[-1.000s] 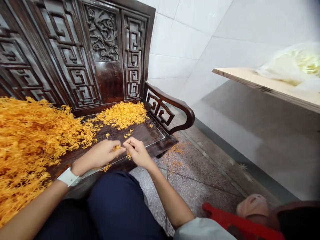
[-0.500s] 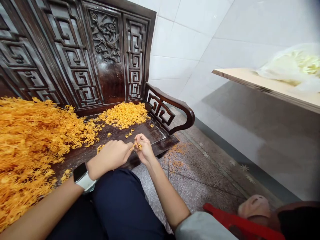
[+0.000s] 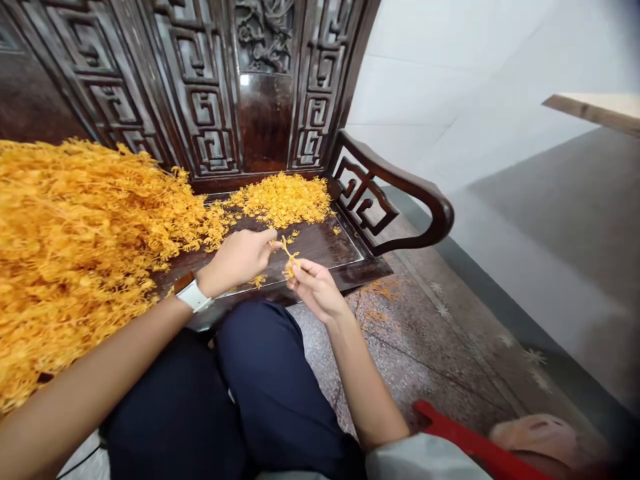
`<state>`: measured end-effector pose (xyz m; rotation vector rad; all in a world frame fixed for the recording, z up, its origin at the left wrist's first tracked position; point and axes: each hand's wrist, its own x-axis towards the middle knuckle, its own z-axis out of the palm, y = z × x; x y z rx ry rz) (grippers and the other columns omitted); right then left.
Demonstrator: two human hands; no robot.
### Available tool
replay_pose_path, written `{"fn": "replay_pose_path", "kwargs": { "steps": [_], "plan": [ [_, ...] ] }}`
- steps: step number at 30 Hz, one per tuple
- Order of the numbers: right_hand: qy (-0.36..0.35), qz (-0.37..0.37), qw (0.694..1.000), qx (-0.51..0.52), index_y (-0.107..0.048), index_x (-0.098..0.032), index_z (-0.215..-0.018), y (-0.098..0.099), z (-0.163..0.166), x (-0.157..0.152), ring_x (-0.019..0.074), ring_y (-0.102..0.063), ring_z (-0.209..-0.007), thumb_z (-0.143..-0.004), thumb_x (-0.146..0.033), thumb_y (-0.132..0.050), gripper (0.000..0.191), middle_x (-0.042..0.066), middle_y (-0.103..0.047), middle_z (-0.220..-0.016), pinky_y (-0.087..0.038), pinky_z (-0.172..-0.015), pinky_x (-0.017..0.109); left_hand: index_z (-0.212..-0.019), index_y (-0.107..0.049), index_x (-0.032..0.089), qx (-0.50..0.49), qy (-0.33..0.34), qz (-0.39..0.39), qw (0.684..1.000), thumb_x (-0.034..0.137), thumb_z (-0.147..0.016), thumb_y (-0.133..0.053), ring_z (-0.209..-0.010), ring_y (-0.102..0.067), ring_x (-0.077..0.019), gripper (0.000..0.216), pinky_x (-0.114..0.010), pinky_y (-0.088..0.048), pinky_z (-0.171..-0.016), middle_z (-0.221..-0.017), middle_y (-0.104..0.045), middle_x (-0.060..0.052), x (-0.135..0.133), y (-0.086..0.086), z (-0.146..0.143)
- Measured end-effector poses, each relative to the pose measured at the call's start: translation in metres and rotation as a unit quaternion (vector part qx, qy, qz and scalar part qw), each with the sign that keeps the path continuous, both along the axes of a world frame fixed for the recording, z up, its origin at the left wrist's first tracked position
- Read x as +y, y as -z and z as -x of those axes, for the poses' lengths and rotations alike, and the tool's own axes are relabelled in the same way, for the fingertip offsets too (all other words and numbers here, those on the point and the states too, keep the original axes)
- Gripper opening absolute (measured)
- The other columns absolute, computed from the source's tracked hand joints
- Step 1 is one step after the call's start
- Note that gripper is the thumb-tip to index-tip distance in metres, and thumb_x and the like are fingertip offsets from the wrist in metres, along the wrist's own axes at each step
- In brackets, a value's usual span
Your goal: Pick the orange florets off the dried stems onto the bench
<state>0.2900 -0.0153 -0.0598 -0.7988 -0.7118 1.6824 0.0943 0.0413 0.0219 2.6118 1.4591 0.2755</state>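
Observation:
My right hand (image 3: 316, 288) pinches an orange branching plastic sprig (image 3: 289, 252), its thin stem pointing up and left. Close by its upper end, my left hand (image 3: 243, 261) has its fingers closed together, with a bit of orange plastic showing at the fingertips. Whether that bit is joined to the sprig I cannot tell. Both hands are over the front of a dark wooden bench (image 3: 340, 283). A small heap of loose orange claw-shaped pieces (image 3: 285, 200) lies behind them on the seat. To the left rises a large pile of orange plastic sprigs (image 3: 85, 247).
The bench's carved back (image 3: 205, 100) and curved armrest (image 3: 440, 217) bound the seat. Orange scraps (image 3: 380, 297) lie on the speckled floor. A board's edge (image 3: 590, 110) juts in at right; a red bar (image 3: 450, 433) and a pinkish object (image 3: 535, 437) are lower right.
The view has shifted, so the bench sits further right and higher. My hands have drawn slightly apart, and more of the sprig shows between them.

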Motion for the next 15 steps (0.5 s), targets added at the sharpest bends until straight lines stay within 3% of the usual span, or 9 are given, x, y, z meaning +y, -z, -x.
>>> {"fn": "replay_pose_path", "kwargs": {
  "steps": [3,5,8,11,12,13,15],
  "plan": [
    [-0.109,-0.055,0.991,-0.058,-0.078,-0.016,-0.082,0.001,0.003,-0.02,0.009,-0.055,-0.066,-0.086,-0.043,-0.092,0.031,0.0,-0.064,-0.075,-0.048,-0.066,0.023,-0.102,-0.078,0.021,0.036,0.017,-0.05,0.998,0.021,-0.102,-0.052,-0.08,-0.074,-0.0273,0.026,-0.034,-0.038,-0.066,-0.091,-0.081,-0.011,0.007,0.0,0.011],
    [-0.218,-0.137,0.96,-0.109,-0.079,-0.016,-0.081,-0.006,0.0,-0.037,0.0101,-0.061,-0.069,-0.092,-0.041,-0.087,0.028,0.002,-0.068,-0.079,-0.05,-0.066,0.023,-0.104,-0.078,0.021,0.037,-0.039,-0.087,0.995,0.019,-0.101,-0.052,-0.081,-0.074,-0.0287,0.027,-0.035,-0.037,-0.066,-0.092,-0.081,-0.013,0.015,0.002,0.022],
    [-0.402,-0.291,0.858,-0.13,-0.084,-0.015,-0.088,-0.03,-0.012,-0.054,0.0111,-0.068,-0.078,-0.098,-0.028,-0.082,0.016,0.006,-0.073,-0.088,-0.055,-0.075,0.022,-0.101,-0.075,0.018,0.005,-0.132,-0.092,0.987,0.034,-0.11,-0.046,-0.074,-0.071,-0.0289,0.034,-0.034,-0.035,-0.064,-0.082,-0.077,-0.013,0.026,0.008,0.038],
    [-0.53,-0.437,0.722,-0.081,-0.082,-0.013,-0.094,-0.063,-0.026,-0.04,0.013,-0.071,-0.083,-0.1,-0.018,-0.077,0.009,0.009,-0.076,-0.091,-0.058,-0.083,0.023,-0.097,-0.07,0.019,-0.019,-0.095,-0.035,0.995,0.049,-0.112,-0.043,-0.072,-0.07,-0.0277,0.043,-0.033,-0.036,-0.066,-0.075,-0.073,-0.01,0.03,0.015,0.041],
    [-0.538,-0.465,0.7,-0.061,-0.082,-0.015,-0.095,-0.074,-0.03,-0.028,0.0138,-0.072,-0.084,-0.099,-0.017,-0.077,0.007,0.009,-0.076,-0.091,-0.058,-0.083,0.024,-0.096,-0.069,0.02,-0.027,-0.079,-0.024,0.996,0.051,-0.112,-0.044,-0.073,-0.07,-0.0276,0.043,-0.033,-0.037,-0.067,-0.075,-0.073,-0.009,0.029,0.017,0.039],
    [-0.507,-0.478,0.715,-0.044,-0.082,-0.017,-0.095,-0.084,-0.031,-0.014,0.0141,-0.072,-0.081,-0.099,-0.021,-0.078,0.006,0.008,-0.075,-0.09,-0.059,-0.08,0.024,-0.096,-0.069,0.02,-0.035,-0.071,-0.019,0.997,0.051,-0.112,-0.045,-0.074,-0.07,-0.0276,0.043,-0.033,-0.037,-0.067,-0.076,-0.073,-0.009,0.028,0.017,0.036],
    [-0.333,-0.441,0.833,-0.026,-0.08,-0.024,-0.098,-0.098,-0.028,0.015,0.0143,-0.068,-0.075,-0.102,-0.04,-0.075,0.017,0.006,-0.074,-0.088,-0.058,-0.071,0.026,-0.095,-0.069,0.019,-0.055,-0.061,-0.003,0.997,0.052,-0.111,-0.046,-0.074,-0.069,-0.0273,0.043,-0.033,-0.037,-0.068,-0.077,-0.073,-0.01,0.026,0.016,0.031]
  ]
}}
